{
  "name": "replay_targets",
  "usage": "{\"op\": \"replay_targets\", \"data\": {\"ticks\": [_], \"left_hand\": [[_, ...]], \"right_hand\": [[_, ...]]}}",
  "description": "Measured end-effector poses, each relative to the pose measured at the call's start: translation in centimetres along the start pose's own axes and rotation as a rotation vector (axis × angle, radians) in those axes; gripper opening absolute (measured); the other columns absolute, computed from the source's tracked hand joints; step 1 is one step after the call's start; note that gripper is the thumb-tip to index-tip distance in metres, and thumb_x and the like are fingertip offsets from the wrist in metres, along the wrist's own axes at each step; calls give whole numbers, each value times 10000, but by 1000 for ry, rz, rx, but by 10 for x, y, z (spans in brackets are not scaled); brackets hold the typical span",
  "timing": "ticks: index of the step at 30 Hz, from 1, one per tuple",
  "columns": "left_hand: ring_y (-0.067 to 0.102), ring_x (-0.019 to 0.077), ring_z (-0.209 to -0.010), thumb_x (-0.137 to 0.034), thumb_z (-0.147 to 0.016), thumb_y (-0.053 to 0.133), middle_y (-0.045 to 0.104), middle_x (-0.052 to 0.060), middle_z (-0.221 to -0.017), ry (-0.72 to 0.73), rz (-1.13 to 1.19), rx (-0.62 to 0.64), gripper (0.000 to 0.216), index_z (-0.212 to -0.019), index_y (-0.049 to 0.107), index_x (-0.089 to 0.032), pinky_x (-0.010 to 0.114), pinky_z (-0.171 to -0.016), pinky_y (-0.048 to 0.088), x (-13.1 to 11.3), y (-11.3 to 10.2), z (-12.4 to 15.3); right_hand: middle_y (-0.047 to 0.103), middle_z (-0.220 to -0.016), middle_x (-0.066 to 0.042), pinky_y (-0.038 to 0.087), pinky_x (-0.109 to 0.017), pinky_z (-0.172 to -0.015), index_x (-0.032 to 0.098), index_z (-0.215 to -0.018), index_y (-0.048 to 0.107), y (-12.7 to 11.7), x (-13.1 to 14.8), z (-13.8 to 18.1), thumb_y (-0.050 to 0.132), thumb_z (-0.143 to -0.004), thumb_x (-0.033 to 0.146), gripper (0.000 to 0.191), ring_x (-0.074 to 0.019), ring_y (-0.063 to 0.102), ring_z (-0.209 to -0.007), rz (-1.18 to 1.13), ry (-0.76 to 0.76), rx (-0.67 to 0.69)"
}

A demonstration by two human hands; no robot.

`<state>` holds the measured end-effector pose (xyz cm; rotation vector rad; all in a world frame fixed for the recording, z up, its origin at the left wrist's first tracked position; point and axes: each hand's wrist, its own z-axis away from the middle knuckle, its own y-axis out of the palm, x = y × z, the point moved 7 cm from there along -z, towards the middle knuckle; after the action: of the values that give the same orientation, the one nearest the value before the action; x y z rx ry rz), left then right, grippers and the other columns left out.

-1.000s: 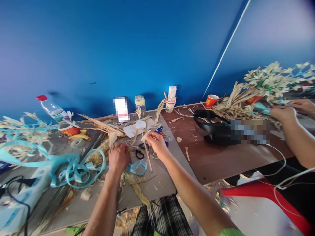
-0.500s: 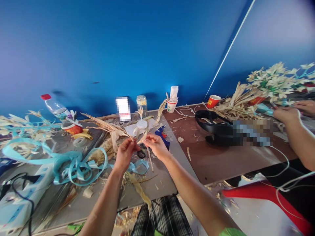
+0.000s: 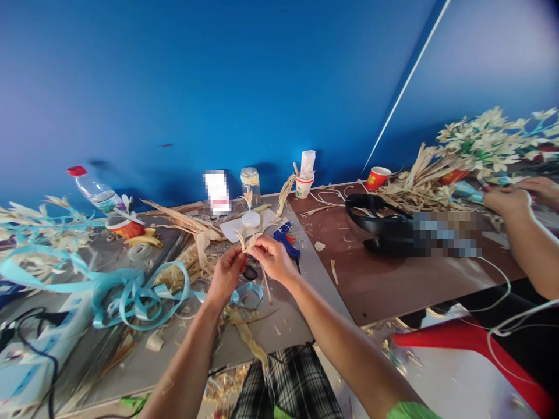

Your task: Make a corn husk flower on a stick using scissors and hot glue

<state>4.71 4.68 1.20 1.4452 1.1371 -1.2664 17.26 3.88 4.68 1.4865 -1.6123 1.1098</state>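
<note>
Pale pieces of dried corn husk (image 3: 248, 240) rise from between my fingertips over the table. My left hand (image 3: 227, 272) is closed in a pinch at their lower end. From the other side my right hand (image 3: 271, 256) pinches the husk, its fingers almost touching the left ones. Black scissors handles (image 3: 250, 272) show partly under my hands. Just behind stands a small husk flower (image 3: 247, 198) on a round white lid (image 3: 251, 220). A blue glue gun (image 3: 287, 238) lies right of my right hand, and a bundle of dried husk (image 3: 183, 221) lies to the left.
Tangled light-blue ribbon (image 3: 126, 297), a power strip (image 3: 39, 355) and a red-capped bottle (image 3: 98, 192) are on the left. Paper cups (image 3: 304, 185) stand near the wall. A black headset strap (image 3: 375, 227) lies right. A co-worker's hand (image 3: 506, 201) works at far right.
My hands have come closer together. The husk pieces now stand up in a small fan between my fingertips. The view has shifted slightly.
</note>
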Motion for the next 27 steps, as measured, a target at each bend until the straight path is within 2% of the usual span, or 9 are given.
{"op": "replay_targets", "data": {"ticks": [8,15,21,27], "left_hand": [[443,98,-590,-319,-758,577,552,-7,-681,28,-42,16,257,-936,651,-150,208,-551,349,-6,1,2],[515,103,-611,-321,-698,639,608,15,-725,-79,208,-2,246,-880,658,-155,221,-573,410,-2,2,4],[527,69,-556,-262,-648,701,621,4,-681,-131,347,-46,253,-863,631,-148,187,-543,405,-2,1,4],[518,75,-555,-261,-658,702,603,15,-670,-175,382,14,264,-878,644,-127,203,-543,412,-2,5,6]], "right_hand": [[610,-814,-43,437,-248,-684,183,-806,640,1,-6,0,549,-802,356,196,-158,550,-757,-60,39,-12],[623,-811,-37,429,-240,-660,186,-852,661,-2,-7,0,548,-798,380,231,-152,549,-733,-111,73,-33],[589,-740,-20,408,-234,-643,184,-770,644,1,-1,1,543,-801,349,195,-141,517,-692,-64,52,19],[579,-744,-27,411,-242,-654,184,-738,632,-1,3,1,529,-813,344,205,-146,515,-705,10,19,-8]]}}
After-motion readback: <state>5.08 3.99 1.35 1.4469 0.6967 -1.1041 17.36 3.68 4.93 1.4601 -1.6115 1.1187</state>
